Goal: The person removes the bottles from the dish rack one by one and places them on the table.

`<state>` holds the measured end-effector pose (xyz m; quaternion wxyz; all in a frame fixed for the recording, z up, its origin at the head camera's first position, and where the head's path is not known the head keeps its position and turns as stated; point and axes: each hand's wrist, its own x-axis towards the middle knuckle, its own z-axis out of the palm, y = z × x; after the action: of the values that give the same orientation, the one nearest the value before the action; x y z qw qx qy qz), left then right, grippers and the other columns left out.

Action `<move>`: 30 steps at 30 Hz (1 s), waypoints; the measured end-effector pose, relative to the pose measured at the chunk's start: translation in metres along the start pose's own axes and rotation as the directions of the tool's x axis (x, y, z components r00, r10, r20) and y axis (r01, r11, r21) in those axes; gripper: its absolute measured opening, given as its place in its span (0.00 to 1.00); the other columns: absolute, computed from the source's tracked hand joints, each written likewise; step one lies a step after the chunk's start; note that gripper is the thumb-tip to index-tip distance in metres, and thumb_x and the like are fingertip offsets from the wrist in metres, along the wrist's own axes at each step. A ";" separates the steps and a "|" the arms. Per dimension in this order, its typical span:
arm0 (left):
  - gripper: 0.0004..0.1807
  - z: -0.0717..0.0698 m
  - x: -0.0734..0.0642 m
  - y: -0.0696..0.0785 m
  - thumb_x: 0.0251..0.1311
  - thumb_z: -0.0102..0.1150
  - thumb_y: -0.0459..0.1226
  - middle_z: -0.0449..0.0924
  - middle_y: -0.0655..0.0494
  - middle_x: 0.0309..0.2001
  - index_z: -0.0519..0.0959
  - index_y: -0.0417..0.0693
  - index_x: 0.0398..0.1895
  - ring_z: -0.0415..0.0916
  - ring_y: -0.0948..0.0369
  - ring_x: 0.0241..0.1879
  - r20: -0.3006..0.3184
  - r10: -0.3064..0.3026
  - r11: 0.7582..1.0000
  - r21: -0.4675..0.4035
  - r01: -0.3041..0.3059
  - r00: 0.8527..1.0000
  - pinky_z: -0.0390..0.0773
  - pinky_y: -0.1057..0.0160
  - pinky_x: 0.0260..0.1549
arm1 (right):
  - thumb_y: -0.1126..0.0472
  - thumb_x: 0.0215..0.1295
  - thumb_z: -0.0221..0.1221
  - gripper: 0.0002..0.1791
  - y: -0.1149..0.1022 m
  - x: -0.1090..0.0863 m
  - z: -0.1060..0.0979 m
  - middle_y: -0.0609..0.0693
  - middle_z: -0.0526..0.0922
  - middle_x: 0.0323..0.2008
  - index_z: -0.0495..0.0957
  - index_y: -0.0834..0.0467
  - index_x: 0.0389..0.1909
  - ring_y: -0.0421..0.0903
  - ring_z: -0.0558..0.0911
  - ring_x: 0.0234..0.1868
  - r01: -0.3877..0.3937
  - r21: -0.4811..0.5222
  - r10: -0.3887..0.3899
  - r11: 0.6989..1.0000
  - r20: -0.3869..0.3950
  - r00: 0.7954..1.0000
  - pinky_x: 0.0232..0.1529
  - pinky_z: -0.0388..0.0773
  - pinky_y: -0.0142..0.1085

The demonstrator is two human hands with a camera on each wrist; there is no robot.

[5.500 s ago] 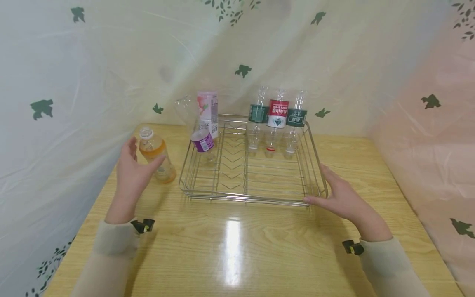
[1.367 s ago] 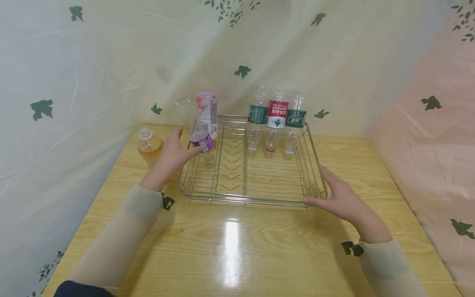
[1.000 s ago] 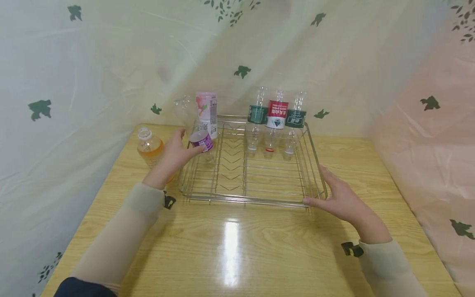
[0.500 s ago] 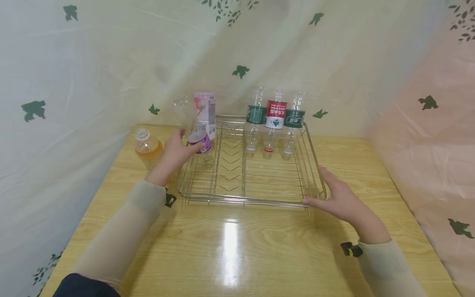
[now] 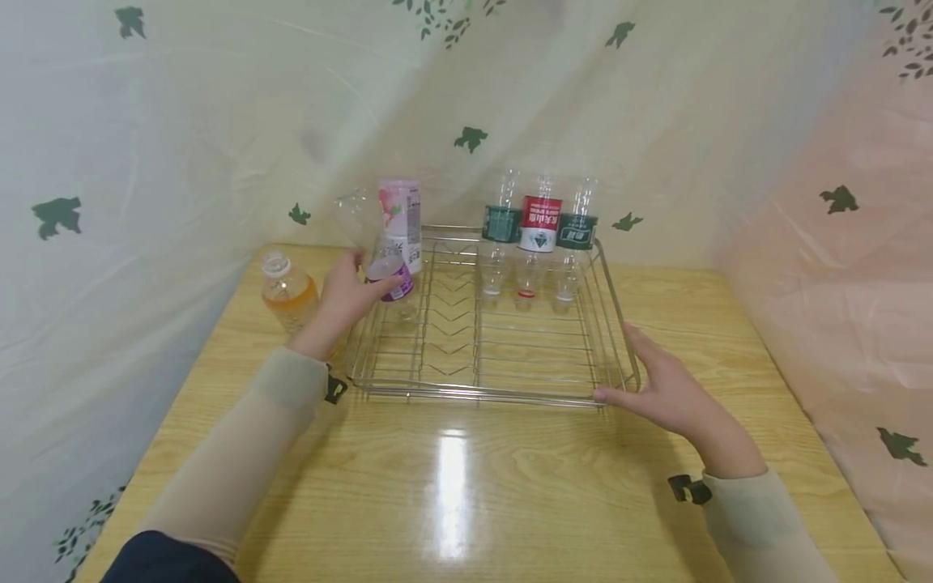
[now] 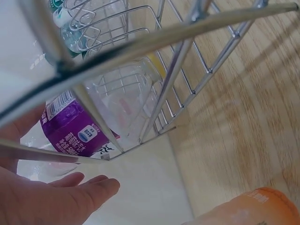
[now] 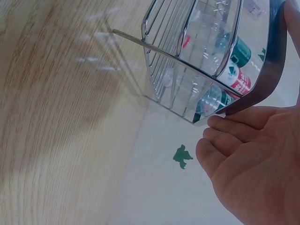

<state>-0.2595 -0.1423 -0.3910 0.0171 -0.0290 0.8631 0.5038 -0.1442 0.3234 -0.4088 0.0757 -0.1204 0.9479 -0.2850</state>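
Note:
A wire dish rack [image 5: 477, 393] stands on the table with plastic bottles in it. My left hand [image 5: 341, 300] is at its left side, around the leaning bottle with the purple label [image 5: 399, 285]. Its thumb rests on the label and its fingers pass behind the bottle, outside the rack rim. In the left wrist view the purple label [image 6: 77, 129] shows beside the thumb, and the extended fingers [image 6: 91, 194] lie below the rail. My right hand [image 5: 666, 389] holds the rack's front right corner, thumb on the front rail, fingers along the outer side.
A pink-printed bottle [image 5: 401, 223] stands at the rack's back left. Upside-down bottles with green labels [image 5: 501, 224] and a red-and-white label [image 5: 540, 225] line the back right. A bottle of orange liquid [image 5: 289, 300] stands left of the rack, near my left forearm. Patterned sheeting hangs behind.
My left hand has moved from the orange-liquid bottle rightward to the purple-labelled bottle, staying there over the last second. My right hand has kept its place on the rack corner.

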 end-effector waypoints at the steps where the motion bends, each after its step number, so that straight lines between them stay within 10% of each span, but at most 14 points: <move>1: 0.53 0.000 0.000 0.000 0.61 0.71 0.50 0.58 0.35 0.74 0.51 0.36 0.78 0.59 0.40 0.71 -0.001 -0.003 1.000 0.003 0.003 1.000 0.63 0.39 0.68 | 0.33 0.55 0.70 0.69 0.000 0.000 0.000 0.62 0.43 0.80 0.36 0.56 0.82 0.70 0.49 0.75 0.001 0.000 -0.001 1.000 -0.001 1.000 0.67 0.53 0.70; 30: 0.51 -0.001 -0.005 -0.001 0.59 0.73 0.52 0.58 0.38 0.75 0.58 0.36 0.76 0.55 0.44 0.74 -0.031 0.031 0.999 -0.036 -0.032 0.999 0.59 0.43 0.70 | 0.32 0.55 0.70 0.69 -0.002 0.000 0.000 0.64 0.44 0.79 0.36 0.56 0.82 0.70 0.49 0.75 -0.011 -0.011 0.011 1.000 0.002 1.000 0.68 0.53 0.70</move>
<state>-0.2541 -0.1435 -0.3905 -0.0046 -0.0232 0.8543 0.5192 -0.1442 0.3219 -0.4080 0.0775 -0.1161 0.9500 -0.2792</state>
